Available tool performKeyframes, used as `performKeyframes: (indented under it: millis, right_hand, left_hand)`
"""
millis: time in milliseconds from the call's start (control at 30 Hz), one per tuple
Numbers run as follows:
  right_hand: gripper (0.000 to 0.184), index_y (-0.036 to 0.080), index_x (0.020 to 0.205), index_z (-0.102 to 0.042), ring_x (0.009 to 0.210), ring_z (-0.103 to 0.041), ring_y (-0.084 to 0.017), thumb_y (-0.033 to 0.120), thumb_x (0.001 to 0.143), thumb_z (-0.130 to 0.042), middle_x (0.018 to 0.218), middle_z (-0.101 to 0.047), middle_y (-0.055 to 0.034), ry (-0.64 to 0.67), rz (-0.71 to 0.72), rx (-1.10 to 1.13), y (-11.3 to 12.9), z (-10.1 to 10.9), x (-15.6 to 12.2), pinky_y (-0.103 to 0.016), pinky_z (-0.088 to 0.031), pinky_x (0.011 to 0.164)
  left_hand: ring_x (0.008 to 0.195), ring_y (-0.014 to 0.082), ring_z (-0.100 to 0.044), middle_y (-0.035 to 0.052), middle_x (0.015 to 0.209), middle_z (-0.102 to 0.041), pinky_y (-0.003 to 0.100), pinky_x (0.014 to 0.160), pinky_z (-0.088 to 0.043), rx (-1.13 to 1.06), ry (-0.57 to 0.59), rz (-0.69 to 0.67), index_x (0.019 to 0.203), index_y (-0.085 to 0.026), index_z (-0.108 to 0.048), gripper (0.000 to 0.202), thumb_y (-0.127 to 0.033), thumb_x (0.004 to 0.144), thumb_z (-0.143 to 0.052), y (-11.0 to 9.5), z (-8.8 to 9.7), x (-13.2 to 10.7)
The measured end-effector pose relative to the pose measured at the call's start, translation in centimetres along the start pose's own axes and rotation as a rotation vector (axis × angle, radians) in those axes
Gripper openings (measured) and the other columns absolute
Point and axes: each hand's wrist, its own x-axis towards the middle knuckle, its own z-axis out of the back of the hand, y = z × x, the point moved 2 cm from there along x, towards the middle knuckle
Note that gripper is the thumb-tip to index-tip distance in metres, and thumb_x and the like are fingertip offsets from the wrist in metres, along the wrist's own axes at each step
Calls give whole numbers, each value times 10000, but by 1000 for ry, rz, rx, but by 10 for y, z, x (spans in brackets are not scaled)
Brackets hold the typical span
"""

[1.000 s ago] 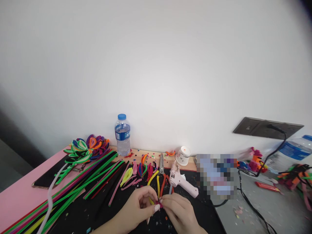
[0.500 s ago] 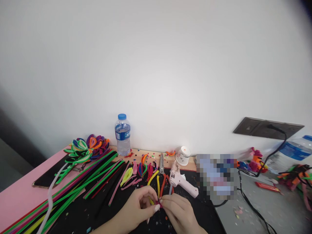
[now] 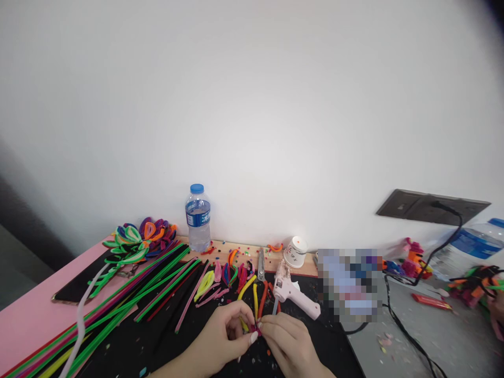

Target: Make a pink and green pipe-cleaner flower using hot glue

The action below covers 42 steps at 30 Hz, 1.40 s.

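My left hand (image 3: 222,336) and my right hand (image 3: 289,344) meet at the bottom centre over a black mat (image 3: 157,341). Both pinch a small dark pink pipe-cleaner piece (image 3: 256,329) between their fingertips, with a yellow strand showing by my left fingers. Just beyond the hands lie bent pipe-cleaner loops (image 3: 232,275), scissors with orange handles (image 3: 261,273) and a pink hot glue gun (image 3: 293,294). Long green, pink and yellow pipe cleaners (image 3: 129,299) stretch along the left of the mat.
A water bottle (image 3: 198,218) stands by the wall, with a paper cup (image 3: 295,252) to its right. Finished pipe-cleaner flowers (image 3: 139,239) lie at the back left. A black cord (image 3: 409,336) runs from a wall socket (image 3: 429,206) across the grey table. Another bottle (image 3: 468,247) stands far right.
Almost nothing moved; my hands keep pinching the same small piece. A bit of another person's hand has appeared at the far right edge.
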Motion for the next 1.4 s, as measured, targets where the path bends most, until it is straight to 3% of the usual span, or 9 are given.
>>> performKeyframes:
  millis: [1033,1400]
  right_hand:
    - [183,144,958,-625,700,-691,-181,98,910,-455,835,-733,-110,19,3,5,-1,-1,-1,-260,-573,611]
    - [189,145,964,-624,685,-688,-170,110,919,-443,821,-730,-109,14,5,-9,-1,0,0,-249,-571,608]
  left_hand:
    - [435,72,-439,-97,528,-444,192,448,-288,38,-13,-21,788,-170,-536,85,-170,747,-610,0,1,-1]
    - [441,35,-478,-24,853,-591,156,404,-312,-102,-46,-43,907,-218,-425,267,-174,742,-631,11,0,0]
